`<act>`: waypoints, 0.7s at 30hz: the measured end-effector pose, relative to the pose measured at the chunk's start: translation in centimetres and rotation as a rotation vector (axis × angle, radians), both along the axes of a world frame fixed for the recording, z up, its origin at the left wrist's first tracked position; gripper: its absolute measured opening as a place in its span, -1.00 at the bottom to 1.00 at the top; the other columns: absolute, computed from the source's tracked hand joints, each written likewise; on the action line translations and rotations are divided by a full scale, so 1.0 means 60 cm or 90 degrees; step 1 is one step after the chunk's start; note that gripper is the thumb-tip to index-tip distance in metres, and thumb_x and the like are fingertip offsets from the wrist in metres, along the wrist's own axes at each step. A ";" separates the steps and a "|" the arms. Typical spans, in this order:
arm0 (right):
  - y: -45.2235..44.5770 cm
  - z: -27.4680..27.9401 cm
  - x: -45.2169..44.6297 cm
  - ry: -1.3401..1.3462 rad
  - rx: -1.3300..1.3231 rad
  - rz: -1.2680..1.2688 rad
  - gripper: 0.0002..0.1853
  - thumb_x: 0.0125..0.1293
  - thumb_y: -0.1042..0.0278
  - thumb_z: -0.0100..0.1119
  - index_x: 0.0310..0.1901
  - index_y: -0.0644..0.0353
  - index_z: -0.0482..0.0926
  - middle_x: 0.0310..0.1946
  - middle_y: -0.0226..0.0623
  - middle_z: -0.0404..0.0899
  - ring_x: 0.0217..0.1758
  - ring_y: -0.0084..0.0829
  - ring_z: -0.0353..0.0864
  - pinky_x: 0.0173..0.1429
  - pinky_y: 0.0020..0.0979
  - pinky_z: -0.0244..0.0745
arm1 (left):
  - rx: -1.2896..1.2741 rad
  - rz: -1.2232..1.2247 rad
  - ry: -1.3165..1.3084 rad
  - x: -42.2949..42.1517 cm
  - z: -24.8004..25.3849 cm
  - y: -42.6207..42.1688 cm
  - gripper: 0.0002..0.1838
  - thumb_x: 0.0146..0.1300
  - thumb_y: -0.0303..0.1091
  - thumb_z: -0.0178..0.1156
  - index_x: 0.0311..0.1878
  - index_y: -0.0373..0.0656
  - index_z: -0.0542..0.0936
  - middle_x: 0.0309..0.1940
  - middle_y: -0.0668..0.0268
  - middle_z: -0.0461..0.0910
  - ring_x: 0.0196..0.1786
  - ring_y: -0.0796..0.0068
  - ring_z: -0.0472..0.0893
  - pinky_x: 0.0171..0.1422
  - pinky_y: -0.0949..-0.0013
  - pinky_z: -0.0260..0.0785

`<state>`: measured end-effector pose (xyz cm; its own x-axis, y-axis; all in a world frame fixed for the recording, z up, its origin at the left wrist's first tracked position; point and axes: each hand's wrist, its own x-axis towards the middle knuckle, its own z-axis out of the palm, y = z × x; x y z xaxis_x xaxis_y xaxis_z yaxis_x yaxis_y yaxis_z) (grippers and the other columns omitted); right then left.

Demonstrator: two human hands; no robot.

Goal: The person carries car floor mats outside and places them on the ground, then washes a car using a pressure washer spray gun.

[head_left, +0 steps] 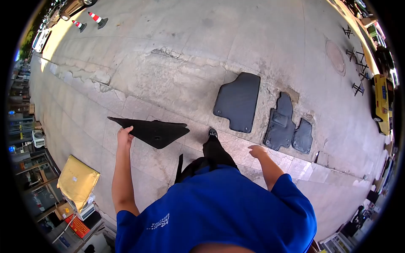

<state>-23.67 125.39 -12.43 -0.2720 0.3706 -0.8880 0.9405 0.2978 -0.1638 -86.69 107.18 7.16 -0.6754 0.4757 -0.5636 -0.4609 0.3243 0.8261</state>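
My left hand (125,137) grips a black mat (158,134) by its edge, with the thumb on top, and the mat hangs in the air over the paving at the left. On the right, my right hand (257,151) is held out over the paving, its fingers partly curled and too small to make out. Beyond it three dark mats lie flat on the ground: a large one (238,101), a middle one with a raised pad (280,122), and a small one (302,135) beside it.
Two red and white cones (98,20) (79,25) stand at the upper left. A yellow cover (77,182) lies over something at the lower left. Black folding stands (358,88) and a yellow vehicle (382,103) are at the right. Cracked, uneven concrete runs across the ground.
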 end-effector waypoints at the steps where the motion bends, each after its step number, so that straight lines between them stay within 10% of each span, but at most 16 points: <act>1: -0.007 0.007 0.004 0.009 -0.019 0.001 -0.54 0.24 0.12 0.08 0.21 -0.25 0.50 0.24 -0.27 0.46 0.32 -0.21 0.40 0.33 -0.16 0.35 | -0.010 -0.058 0.027 -0.006 0.018 0.043 -0.73 0.07 -0.60 0.23 -0.11 -0.24 0.59 -0.22 0.26 0.67 -0.16 0.38 0.65 -0.06 0.35 0.50; 6: 0.028 0.007 0.052 0.063 0.039 -0.085 -0.60 0.22 0.15 0.07 0.11 -0.12 0.59 0.09 -0.12 0.56 0.18 -0.09 0.51 0.27 -0.19 0.39 | -0.052 -0.367 0.263 -0.073 0.046 0.192 -0.64 0.09 -0.65 0.10 0.01 -0.34 0.56 -0.15 0.32 0.66 -0.16 0.53 0.61 0.01 0.41 0.41; 9: 0.062 0.030 0.060 0.060 0.138 -0.160 -0.62 0.22 0.20 0.03 0.07 -0.10 0.62 0.02 -0.07 0.59 0.13 -0.07 0.55 0.25 -0.18 0.41 | -0.298 -0.490 0.711 -0.053 0.087 0.239 -0.63 0.09 -0.44 0.23 0.02 -0.14 0.57 -0.23 -0.01 0.64 -0.09 0.01 0.62 -0.02 0.15 0.45; 13: 0.092 0.026 0.055 0.036 0.154 -0.161 -0.61 0.21 0.17 0.03 0.07 -0.11 0.61 0.02 -0.12 0.60 0.13 -0.09 0.55 0.22 -0.18 0.43 | -0.329 -0.560 0.801 -0.032 0.039 0.223 -0.68 0.15 -0.33 0.24 0.00 -0.12 0.59 -0.24 0.02 0.64 -0.11 0.00 0.62 -0.03 0.06 0.44; 21: 0.097 -0.020 -0.042 0.102 0.119 0.030 -0.60 0.19 0.13 0.06 0.07 -0.11 0.61 0.05 -0.16 0.59 0.15 -0.12 0.54 0.24 -0.19 0.42 | -0.568 -0.579 0.386 0.205 -0.242 -0.258 -0.57 0.15 -0.18 0.13 0.10 -0.05 0.58 -0.16 0.12 0.67 -0.04 0.09 0.63 0.07 0.11 0.46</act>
